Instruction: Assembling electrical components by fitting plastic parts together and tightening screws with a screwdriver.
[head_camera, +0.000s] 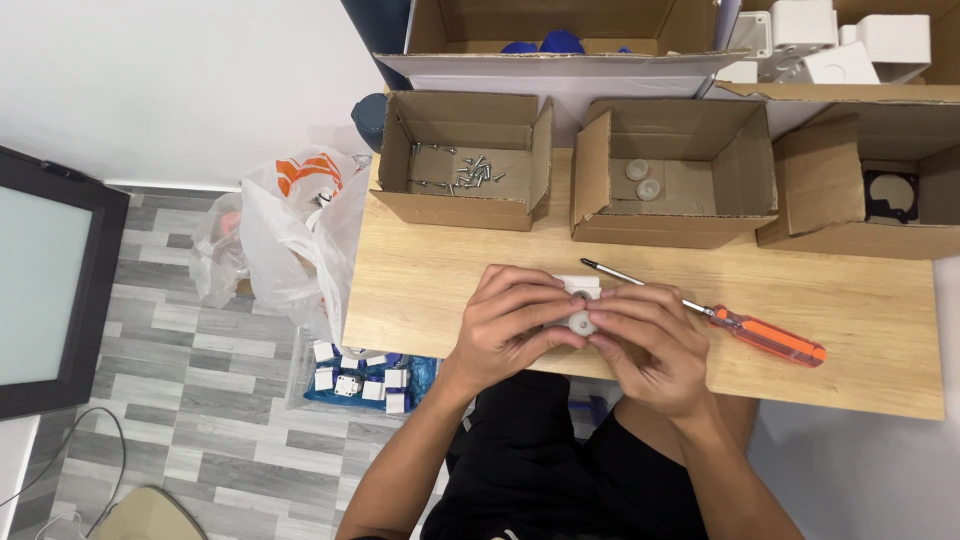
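Left hand (515, 325) and right hand (645, 345), fingers curled closed around small white plastic box (578, 288), orange-handled screwdriver (720, 318) at 3 o'clock on desk (420, 290)

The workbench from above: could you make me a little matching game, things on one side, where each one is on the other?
Things:
1. screwdriver
2. loose screws
3. two round pale caps
4. small white part

Places:
A. in the middle cardboard box
B. between the left hand and the right hand
C. lying on the wooden table, right of the hands
D. in the left cardboard box

Pairs: 1-C, 2-D, 3-A, 4-B
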